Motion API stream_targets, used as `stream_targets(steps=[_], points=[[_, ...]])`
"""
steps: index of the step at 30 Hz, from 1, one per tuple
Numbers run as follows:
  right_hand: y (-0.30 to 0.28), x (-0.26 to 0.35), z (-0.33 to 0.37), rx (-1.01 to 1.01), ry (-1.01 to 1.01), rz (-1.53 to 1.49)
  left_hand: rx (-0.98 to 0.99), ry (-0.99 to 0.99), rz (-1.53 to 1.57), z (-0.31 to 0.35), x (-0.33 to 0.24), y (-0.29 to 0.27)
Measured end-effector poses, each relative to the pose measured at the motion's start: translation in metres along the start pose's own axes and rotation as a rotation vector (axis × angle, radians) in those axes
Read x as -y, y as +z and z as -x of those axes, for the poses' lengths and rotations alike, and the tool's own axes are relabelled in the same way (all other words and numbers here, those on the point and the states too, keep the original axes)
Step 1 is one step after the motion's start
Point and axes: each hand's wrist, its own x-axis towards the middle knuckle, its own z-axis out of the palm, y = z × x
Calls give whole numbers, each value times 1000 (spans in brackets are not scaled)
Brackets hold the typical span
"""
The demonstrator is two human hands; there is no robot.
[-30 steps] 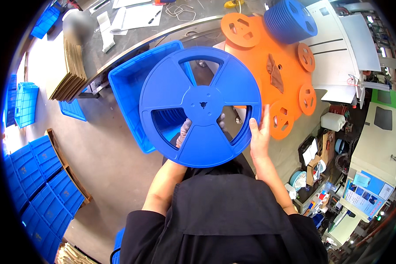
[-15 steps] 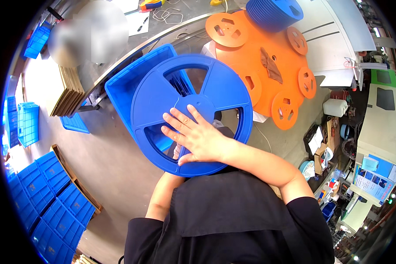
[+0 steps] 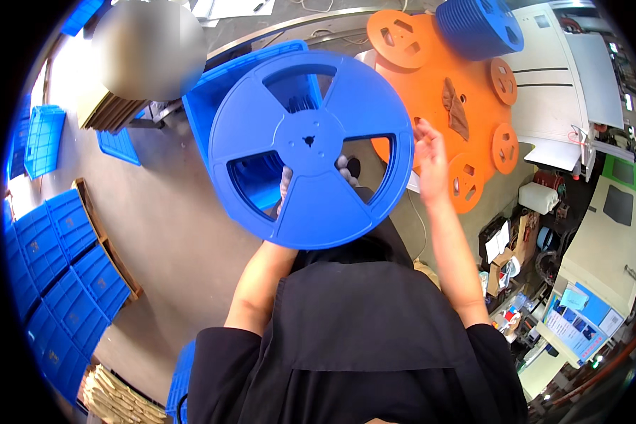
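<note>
A large blue plastic reel (image 3: 324, 212) with three wide window cutouts and a small centre hole faces up in front of me. From underneath, my left hand (image 3: 285, 185) holds it. Greyish-covered fingertips of that hand show through two of the windows, on either side of the hub; the palm is hidden. Just off the reel's right rim is my right hand (image 3: 431, 155), empty, with its fingers loosely apart. Behind the reel lies a blue bin (image 3: 196, 120), partly covered by it, with thin blue edges showing through the upper window.
To the right, a round orange table (image 3: 424, 88) carries orange discs (image 3: 504, 148), a brown cloth (image 3: 456, 113) and a stack of blue reels (image 3: 477, 28). Blue crates (image 3: 71, 219) stand on a pallet at left. A machine (image 3: 601, 233) is at far right.
My right hand has left the reel's face and moved right, past its rim. The reel now shows its whole face and centre hole, and sits slightly higher in view.
</note>
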Motion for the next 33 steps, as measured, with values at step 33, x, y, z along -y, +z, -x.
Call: stream_targets(steps=[33], points=[[82,98,1,719,-369,-38,177,654,113,-49,52,-2]])
